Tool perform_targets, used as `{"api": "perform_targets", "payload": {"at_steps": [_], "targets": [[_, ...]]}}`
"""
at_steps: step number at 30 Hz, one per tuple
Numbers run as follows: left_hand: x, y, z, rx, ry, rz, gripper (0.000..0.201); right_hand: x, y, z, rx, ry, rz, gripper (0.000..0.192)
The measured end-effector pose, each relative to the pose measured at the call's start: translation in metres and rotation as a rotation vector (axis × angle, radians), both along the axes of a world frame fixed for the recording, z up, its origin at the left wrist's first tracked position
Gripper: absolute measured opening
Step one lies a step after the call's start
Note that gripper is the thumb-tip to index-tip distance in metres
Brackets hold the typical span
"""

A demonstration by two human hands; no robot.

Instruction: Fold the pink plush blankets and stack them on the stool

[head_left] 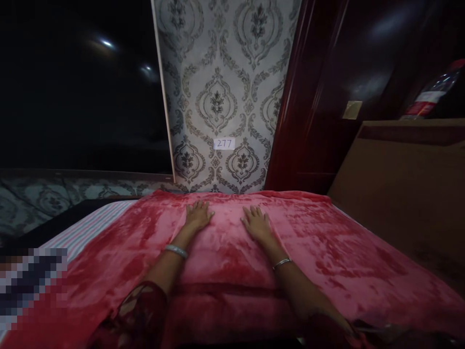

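Fingers (199,204) of the left hand (197,219) lie straight and slightly fanned, palm down, thumb out toward the other hand, gripping nothing. Right hand (257,224): same pose, fingers extended, thumb toward the left, gripping nothing. We have both pressed on the far half of a red plush blanket (228,264), well apart from each other, pointing at the wall.

Blanket sits right under both arms, spread mostly flat. We see its far edge running crosswise near the wall, its sides going back toward the wearer. Near end is dark and cut off, so we can't tell which way the long axis goes. One dark crease crosses between the forearms.

Pale bangle (176,250) on left wrist, silver bracelet (282,263) on right. Striped cloth (96,225) shows past the blanket's left side; cardboard box (403,189) at right, bottle (426,103) on top. Beyond, we note patterned wallpaper (217,104) with a "277" label (224,143), dark screen (80,92) left.
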State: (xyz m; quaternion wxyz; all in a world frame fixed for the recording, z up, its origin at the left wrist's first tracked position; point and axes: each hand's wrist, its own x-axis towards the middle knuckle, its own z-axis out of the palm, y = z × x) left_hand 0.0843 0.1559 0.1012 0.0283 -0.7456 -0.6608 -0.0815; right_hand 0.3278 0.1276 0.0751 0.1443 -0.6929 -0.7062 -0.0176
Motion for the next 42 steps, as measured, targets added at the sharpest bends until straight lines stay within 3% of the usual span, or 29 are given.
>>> {"api": "perform_targets", "payload": {"at_steps": [4,8,20,26,28,30,33,38,42], "targets": [[-0.003,0.004,-0.031,0.034,0.006,-0.006,0.06,0.009,0.003,-0.033,0.045,-0.019,-0.013,0.054],[-0.007,0.004,-0.042,0.081,0.006,-0.027,0.06,0.013,0.005,-0.04,0.061,0.011,-0.009,0.054],[-0.006,0.003,-0.038,0.153,0.011,0.026,0.056,0.011,0.003,-0.037,0.073,0.024,-0.017,0.053],[0.014,0.004,-0.014,0.056,-0.004,0.066,0.063,0.009,0.004,-0.037,0.081,0.041,-0.027,0.054],[0.031,0.001,-0.006,0.037,-0.012,-0.044,0.068,0.009,0.003,-0.037,0.082,0.043,-0.024,0.054],[0.049,-0.003,-0.006,0.014,-0.006,-0.264,0.07,0.01,0.003,-0.037,0.087,0.045,-0.023,0.054],[0.065,-0.009,-0.021,-0.007,0.021,-0.473,0.066,0.011,0.003,-0.037,0.088,0.045,-0.023,0.054],[0.063,-0.012,-0.05,0.066,0.032,-0.467,0.064,0.011,0.004,-0.039,0.09,0.038,-0.017,0.054],[0.063,-0.011,-0.052,0.099,0.029,-0.474,0.063,0.01,0.004,-0.04,0.1,0.036,-0.027,0.054]]}}
